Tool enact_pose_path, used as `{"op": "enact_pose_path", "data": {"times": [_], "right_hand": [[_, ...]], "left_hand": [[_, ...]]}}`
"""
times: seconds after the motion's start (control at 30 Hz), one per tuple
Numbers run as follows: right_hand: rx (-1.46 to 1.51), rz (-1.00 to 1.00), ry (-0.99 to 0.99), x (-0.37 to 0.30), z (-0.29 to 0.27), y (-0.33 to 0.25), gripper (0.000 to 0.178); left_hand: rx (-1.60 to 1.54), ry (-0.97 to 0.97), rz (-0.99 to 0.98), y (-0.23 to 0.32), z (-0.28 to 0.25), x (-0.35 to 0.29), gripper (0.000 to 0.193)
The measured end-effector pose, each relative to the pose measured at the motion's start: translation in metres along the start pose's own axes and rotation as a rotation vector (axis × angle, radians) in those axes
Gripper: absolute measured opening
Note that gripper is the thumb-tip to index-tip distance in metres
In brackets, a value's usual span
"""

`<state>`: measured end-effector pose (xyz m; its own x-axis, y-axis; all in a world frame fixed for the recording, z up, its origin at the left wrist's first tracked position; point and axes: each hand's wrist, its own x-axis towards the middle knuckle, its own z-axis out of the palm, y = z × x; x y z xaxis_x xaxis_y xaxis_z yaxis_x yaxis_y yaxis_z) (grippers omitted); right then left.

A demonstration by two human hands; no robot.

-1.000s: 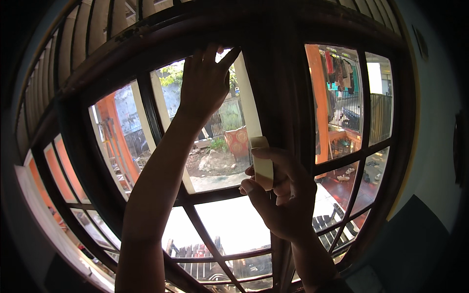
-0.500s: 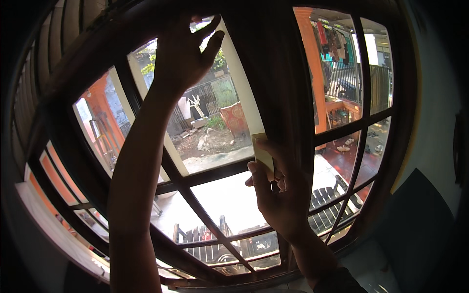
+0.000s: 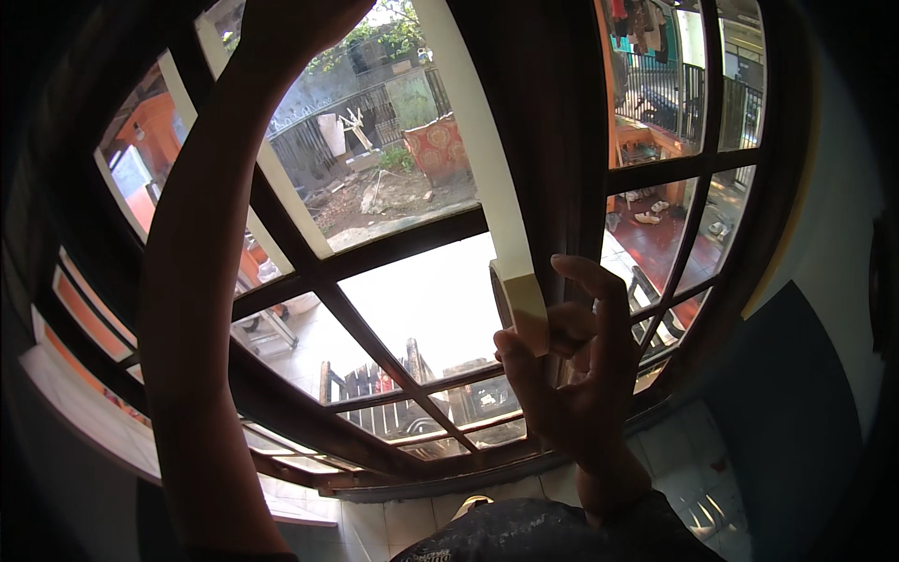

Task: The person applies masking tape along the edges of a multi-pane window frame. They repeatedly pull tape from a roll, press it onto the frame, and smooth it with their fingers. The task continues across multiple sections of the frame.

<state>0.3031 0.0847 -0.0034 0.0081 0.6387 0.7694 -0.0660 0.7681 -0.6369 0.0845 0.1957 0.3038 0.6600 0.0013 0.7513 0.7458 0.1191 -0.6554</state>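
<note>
My right hand (image 3: 576, 365) grips a roll of pale masking tape (image 3: 526, 309), thumb at its lower end and index finger raised off it. From the roll a cream strip of tape (image 3: 501, 178) runs up along the right side of a glass pane. At the top edge of the view, my left hand (image 3: 304, 21) reaches up over the upper window; its fingers lie outside the picture. More pale strips, such as one strip (image 3: 288, 197) at the pane's left side, border the dark wooden window frame (image 3: 403, 239).
Another paned window (image 3: 655, 178) stands to the right, beside a dark blue-grey panel (image 3: 787, 393). A pale sill (image 3: 89, 412) curves along the lower left. Through the glass show a slatted bench (image 3: 375, 379) and a yard. Tiled floor (image 3: 679, 459) lies below.
The view has tilted downward. My right hand has drawn the tape roll lower along the frame, and its index finger has lifted. My left hand has mostly passed out of the top of view.
</note>
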Motion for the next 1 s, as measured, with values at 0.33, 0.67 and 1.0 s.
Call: {"op": "enact_pose_path", "data": {"times": [0.33,0.67,1.0], "right_hand": [[0.245,-0.041,0.079,-0.032,-0.014,0.005,0.049],[0.316,0.138,0.005,-0.043,0.020,0.002,0.023],[0.339,0.139,-0.021,-0.034,0.018,0.005,0.021]], "left_hand": [[-0.044,-0.049,-0.057,-0.013,-0.004,-0.001,0.051],[-0.058,0.163,0.045,-0.034,0.020,-0.019,0.042],[-0.053,0.105,-0.025,-0.020,0.017,-0.017,0.040]]}}
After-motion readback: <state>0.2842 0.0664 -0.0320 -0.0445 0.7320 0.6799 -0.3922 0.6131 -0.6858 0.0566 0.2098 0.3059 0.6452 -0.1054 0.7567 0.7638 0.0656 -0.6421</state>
